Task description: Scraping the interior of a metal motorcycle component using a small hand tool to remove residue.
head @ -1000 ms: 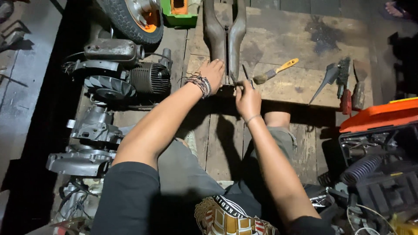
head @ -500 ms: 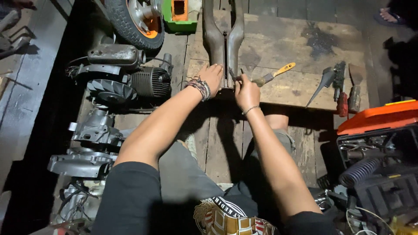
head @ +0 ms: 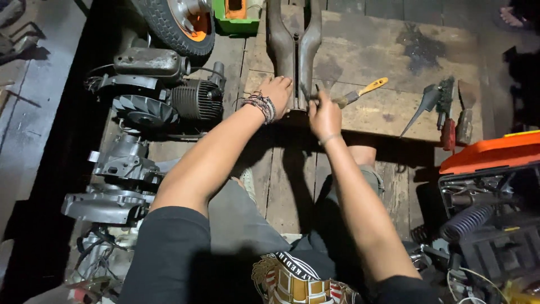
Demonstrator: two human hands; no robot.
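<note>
Hands (head: 301, 101) unmoved on fork (head: 293, 45); engine (head: 163, 98) left, screwdriver (head: 360, 93) right

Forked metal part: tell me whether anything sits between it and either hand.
Nothing visible does. The left hand rests directly on the forked metal part near its joined end; the right hand is right beside it, holding a thin tool.

Dim scene with one light from above that brightens the wooden board (head: 394, 84), while everything left of and below the board sinks into deep shadow. Both forearms near the board cast soft shadows toward the viewer. Focus is fairly sharp, with grain in dark corners.
</note>
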